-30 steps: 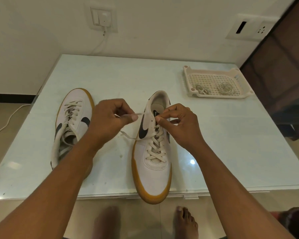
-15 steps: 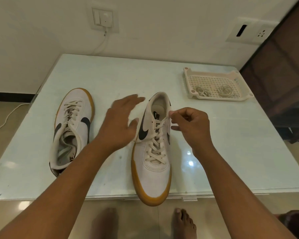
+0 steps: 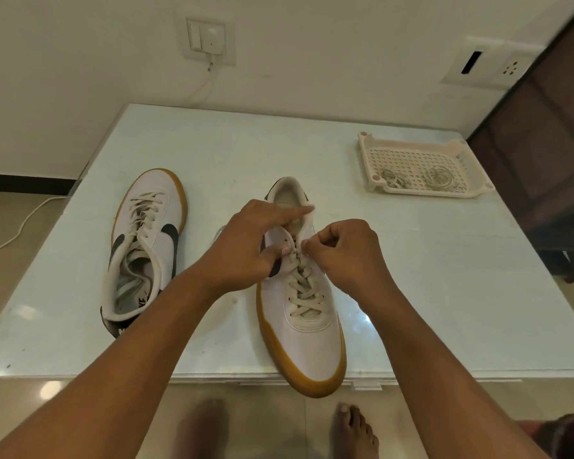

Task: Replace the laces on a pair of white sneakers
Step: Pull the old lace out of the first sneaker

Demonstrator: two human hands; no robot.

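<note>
Two white sneakers with gum soles and black swooshes lie on a glass-topped table [image 3: 428,293]. The right sneaker [image 3: 307,329] points its toe at me, over the front edge, with a cream lace [image 3: 304,293] crossed through its eyelets. My left hand [image 3: 246,250] grips the sneaker's collar and tongue, thumb beside the top eyelets. My right hand [image 3: 345,253] pinches the lace end at the top eyelet. The left sneaker [image 3: 143,246] lies apart to the left, laced, toe away from me.
A white perforated plastic tray [image 3: 411,160] at the back right holds two coiled laces [image 3: 439,178]. A wall with a switch plate [image 3: 207,39] stands behind the table. A cable [image 3: 24,223] runs over the floor at left. My bare feet [image 3: 353,432] are below the table's front edge.
My left hand let go of the lace end, opened, then closed on the sneaker's collar. My right hand moved from the right side in to the top eyelet with the lace.
</note>
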